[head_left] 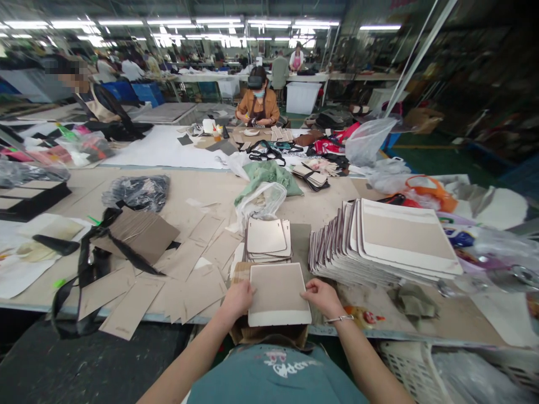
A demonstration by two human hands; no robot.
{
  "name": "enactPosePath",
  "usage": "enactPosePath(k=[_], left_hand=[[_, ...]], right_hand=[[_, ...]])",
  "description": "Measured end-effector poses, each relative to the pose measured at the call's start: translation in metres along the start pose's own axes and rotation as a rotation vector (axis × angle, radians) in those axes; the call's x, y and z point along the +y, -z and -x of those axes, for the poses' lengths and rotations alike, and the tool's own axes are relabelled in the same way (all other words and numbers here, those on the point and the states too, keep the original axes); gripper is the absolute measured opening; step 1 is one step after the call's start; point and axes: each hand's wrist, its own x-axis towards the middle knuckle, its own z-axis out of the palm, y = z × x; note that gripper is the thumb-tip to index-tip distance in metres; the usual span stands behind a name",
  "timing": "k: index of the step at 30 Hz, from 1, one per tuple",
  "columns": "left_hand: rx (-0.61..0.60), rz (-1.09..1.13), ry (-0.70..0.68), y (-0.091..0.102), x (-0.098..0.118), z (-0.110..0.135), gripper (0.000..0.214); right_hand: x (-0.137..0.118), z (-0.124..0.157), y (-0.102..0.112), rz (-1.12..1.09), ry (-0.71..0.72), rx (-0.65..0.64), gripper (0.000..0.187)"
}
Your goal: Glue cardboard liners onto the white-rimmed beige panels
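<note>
A beige rectangular panel with a pale border point(278, 287) lies in front of me at the table's near edge, above a brown cardboard box point(269, 335). My left hand point(240, 297) is closed on its left edge, the thumb along the side. On the opposite edge, my right hand point(323, 297) pinches the panel between thumb and fingertips; a bracelet is on that wrist. Just beyond the panel sits a small stack of similar pale panels point(265, 235). To the right, a long row of leaning panels point(404, 238) rests close to my right hand.
Loose tan card pieces point(196, 269) are scattered left, beside a brown card stack with black straps point(141, 238). Ahead lie a green bag point(269, 177) and a dark plastic-wrapped bundle point(137, 192). A co-worker point(257, 104) sits across the table. A white plastic basket point(406, 365) stands lower right.
</note>
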Motion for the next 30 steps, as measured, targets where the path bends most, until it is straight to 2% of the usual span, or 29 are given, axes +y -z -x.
enactPosePath(k=[10,16,21,25,30], left_hand=[[0.046,0.025,0.032,0.007,0.003,0.008,0.021],[0.103,0.153,0.068,0.012,0.005,0.008,0.015],[0.15,0.352,0.106,0.009,0.0,0.01,0.01],[0.206,0.578,0.117,0.002,-0.003,0.015,0.014],[0.141,0.959,0.033,-0.002,-0.007,0.028,0.03]], right_hand=[[-0.001,-0.003,-0.001,-0.091,-0.004,-0.023,0.012],[0.001,-0.003,-0.003,-0.104,0.008,-0.003,0.013],[-0.003,0.004,-0.003,-0.157,0.067,0.046,0.014],[-0.006,0.012,-0.002,-0.292,0.111,0.019,0.018],[-0.014,0.023,-0.004,-0.5,0.132,-0.062,0.023]])
